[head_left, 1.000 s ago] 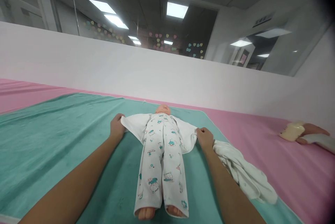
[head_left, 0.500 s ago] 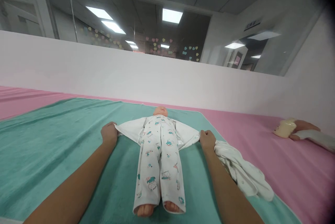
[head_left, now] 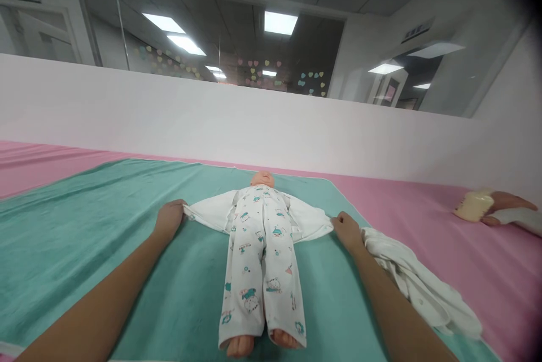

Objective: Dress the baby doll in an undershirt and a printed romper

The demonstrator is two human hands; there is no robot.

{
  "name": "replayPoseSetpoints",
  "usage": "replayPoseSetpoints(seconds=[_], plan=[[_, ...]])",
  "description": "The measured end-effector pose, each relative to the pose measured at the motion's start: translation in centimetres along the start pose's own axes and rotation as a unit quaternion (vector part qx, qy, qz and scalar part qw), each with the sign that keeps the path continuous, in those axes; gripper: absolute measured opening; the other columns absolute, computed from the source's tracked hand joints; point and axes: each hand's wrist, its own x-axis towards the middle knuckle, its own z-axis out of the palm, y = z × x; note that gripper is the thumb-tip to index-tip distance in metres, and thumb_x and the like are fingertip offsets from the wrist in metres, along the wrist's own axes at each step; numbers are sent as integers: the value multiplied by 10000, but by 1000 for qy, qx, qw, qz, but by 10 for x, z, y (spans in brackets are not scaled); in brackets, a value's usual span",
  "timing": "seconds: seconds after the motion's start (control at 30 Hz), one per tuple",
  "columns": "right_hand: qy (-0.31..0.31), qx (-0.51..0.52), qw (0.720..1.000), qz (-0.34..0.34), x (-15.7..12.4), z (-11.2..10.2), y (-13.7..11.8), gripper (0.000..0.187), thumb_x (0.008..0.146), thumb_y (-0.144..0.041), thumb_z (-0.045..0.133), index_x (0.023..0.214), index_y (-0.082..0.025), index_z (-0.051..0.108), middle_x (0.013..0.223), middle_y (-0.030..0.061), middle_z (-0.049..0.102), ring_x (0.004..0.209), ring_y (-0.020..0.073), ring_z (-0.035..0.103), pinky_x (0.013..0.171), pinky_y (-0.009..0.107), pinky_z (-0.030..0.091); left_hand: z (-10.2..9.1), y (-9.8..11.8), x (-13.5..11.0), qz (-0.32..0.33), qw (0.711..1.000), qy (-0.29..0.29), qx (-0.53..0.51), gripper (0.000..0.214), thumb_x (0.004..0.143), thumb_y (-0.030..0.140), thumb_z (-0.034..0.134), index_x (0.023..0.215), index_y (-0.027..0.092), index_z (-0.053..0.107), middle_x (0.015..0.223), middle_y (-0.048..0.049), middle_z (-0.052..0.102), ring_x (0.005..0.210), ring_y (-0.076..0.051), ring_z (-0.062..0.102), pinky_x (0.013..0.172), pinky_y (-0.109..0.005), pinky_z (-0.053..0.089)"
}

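A baby doll lies on its back on the green cloth, head away from me and feet toward me. White pants with small cartoon prints cover it up to the chest. White parts of a baby shirt stick out on both sides of it. My left hand is closed on the shirt's left end, and my right hand pinches the right end. Between my hands the white fabric is stretched out sideways. Whether the doll's arms are inside it I cannot tell.
Beside my right forearm lies a crumpled white cloth. Farther right, on the pink sheet, are a pale yellow bottle-like thing and part of another doll. A white wall with windows above it closes off the back.
Both hands have moved outward a little, pulling the shirt's ends wider, the right one more clearly. The view has also shifted slightly. The grip on the fabric is the same.
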Motion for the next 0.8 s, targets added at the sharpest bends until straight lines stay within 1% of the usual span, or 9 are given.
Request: replayPoseSetpoints(seconds=[0.1,0.2,0.3,0.4,0.5,0.6,0.7,0.77,0.8], plan=[[-70,-8,996,-51,-3,-3,6,214,700,-328,473,591,-193,347,533,-55,414,547,107,373,532,235,224,-10,-6,-8,57,995,-75,-14,116,613,149,374,537,189,452,591,-16,520,654,-183,507,612,-244,360],[-123,-23,989,-80,-4,-4,8,264,709,-401,501,606,-193,375,543,-58,427,555,106,395,536,228,243,-17,-10,-17,107,985,-136,8,151,652,199,353,551,198,465,607,5,544,629,-173,491,566,-224,330],[-147,-47,984,-90,-3,-5,8,267,724,-448,489,661,-198,420,582,-52,464,578,116,431,553,229,278,-20,-11,-20,134,978,-152,54,169,632,182,351,549,202,497,622,4,563,639,-177,494,559,-224,312],[-166,-38,982,-84,0,-5,9,256,726,-455,494,807,-213,499,712,-31,552,662,136,498,594,237,330,-23,-7,-21,145,974,-161,69,220,639,157,350,577,214,554,688,11,603,687,-176,528,598,-223,330],[-190,-28,978,-82,3,-5,12,334,720,-432,508,985,-230,523,869,-6,587,741,153,536,636,252,377,-24,-1,-24,140,974,-151,91,211,675,185,386,616,228,584,753,21,620,725,-176,548,592,-221,340],[-151,-54,980,-118,0,-5,9,357,713,-306,505,1057,-211,526,995,32,562,791,163,542,699,280,412,-20,3,-27,169,972,-129,102,216,722,203,395,612,225,579,797,9,616,807,-181,548,632,-227,367],[-83,-94,963,-237,-14,-5,-9,404,720,-160,434,1110,-185,533,1125,83,511,980,212,504,817,330,415,-11,9,-31,199,968,-88,122,281,764,183,372,572,200,576,956,-33,601,900,-197,525,737,-268,399],[-51,-93,939,-326,-31,-4,-31,429,747,-112,376,1139,-176,538,1191,101,489,1108,237,438,918,372,376,-5,17,-36,219,964,-31,148,300,785,174,363,598,183,598,1064,-66,569,949,-221,505,807,-320,403],[-43,-81,930,-355,-42,-2,-45,436,766,-106,351,1154,-176,536,1224,102,477,1141,240,417,959,390,352,-1,22,-39,234,959,-2,159,300,792,166,358,634,177,612,1094,-79,558,975,-233,496,832,-344,402]])
